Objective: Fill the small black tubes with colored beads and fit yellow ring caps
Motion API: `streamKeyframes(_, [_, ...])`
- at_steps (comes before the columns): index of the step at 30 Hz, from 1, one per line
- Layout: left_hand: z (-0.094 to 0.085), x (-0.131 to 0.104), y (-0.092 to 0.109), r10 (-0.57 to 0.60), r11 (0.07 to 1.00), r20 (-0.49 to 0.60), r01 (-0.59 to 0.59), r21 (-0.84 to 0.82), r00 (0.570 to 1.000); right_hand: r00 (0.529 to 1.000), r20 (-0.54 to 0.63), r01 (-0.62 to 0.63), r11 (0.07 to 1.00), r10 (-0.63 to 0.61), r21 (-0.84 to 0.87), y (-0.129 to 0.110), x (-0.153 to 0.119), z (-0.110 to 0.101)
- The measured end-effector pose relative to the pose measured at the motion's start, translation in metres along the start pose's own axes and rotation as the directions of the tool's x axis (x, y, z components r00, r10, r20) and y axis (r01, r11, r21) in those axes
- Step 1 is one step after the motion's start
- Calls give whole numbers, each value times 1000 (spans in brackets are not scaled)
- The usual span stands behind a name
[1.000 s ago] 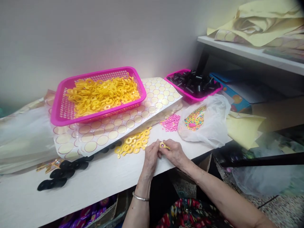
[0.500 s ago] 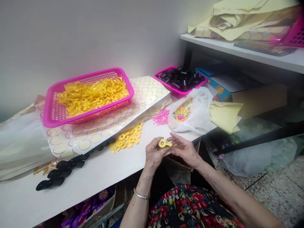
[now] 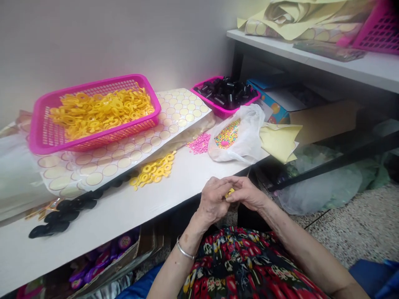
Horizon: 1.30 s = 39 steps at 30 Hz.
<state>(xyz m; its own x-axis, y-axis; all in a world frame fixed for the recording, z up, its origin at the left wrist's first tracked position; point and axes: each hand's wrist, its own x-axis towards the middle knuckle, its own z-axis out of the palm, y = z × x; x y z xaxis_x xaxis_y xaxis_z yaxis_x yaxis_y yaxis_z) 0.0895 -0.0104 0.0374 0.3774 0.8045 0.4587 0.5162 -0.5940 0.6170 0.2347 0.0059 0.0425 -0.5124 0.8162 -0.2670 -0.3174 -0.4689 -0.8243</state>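
Observation:
My left hand (image 3: 213,200) and my right hand (image 3: 247,193) meet just off the table's front edge, above my lap. Between their fingers they pinch a small yellow ring piece (image 3: 230,192), mostly hidden by the fingers. On the white table (image 3: 174,187) a loose pile of yellow rings (image 3: 154,171) lies to the left of my hands. Behind it a pink basket (image 3: 42,137) holds many more yellow rings (image 3: 99,110). A sheet of round stickers (image 3: 137,149) lies under the basket.
Black flat pieces (image 3: 62,211) lie at the table's left front. Pink beads (image 3: 199,144) and a plastic bag of coloured beads (image 3: 237,135) sit right of centre. A smaller pink basket of black tubes (image 3: 226,94) stands behind. A shelf (image 3: 311,56) with yellow paper is at the right.
Both hands have drawn back from the table toward my lap with the yellow ring piece. The fingers have closed over it, and the view has shifted right and down.

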Motion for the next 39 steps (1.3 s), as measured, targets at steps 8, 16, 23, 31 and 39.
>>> streamKeyframes(8, [12,-1,3,-83,989,-15,81,-124,996,989,-117,98,995,-94,35,15,-12,-3])
streamKeyframes(16, [20,-9,3,-123,992,30,123,16,992,1000,-21,22,999,-23,-25,19,-9,-8])
streamKeyframes(23, [-11,-30,-18,-147,989,-45,147,1,988,982,46,160,679,-183,-717,49,13,-26])
streamKeyframes(31, [-81,-75,-95,-561,714,-575,700,29,596,999,31,32,-27,42,-999,68,38,-45])
streamKeyframes(39, [-91,-57,-120,-441,650,-678,730,209,588,999,20,-23,762,46,-647,-14,31,-36])
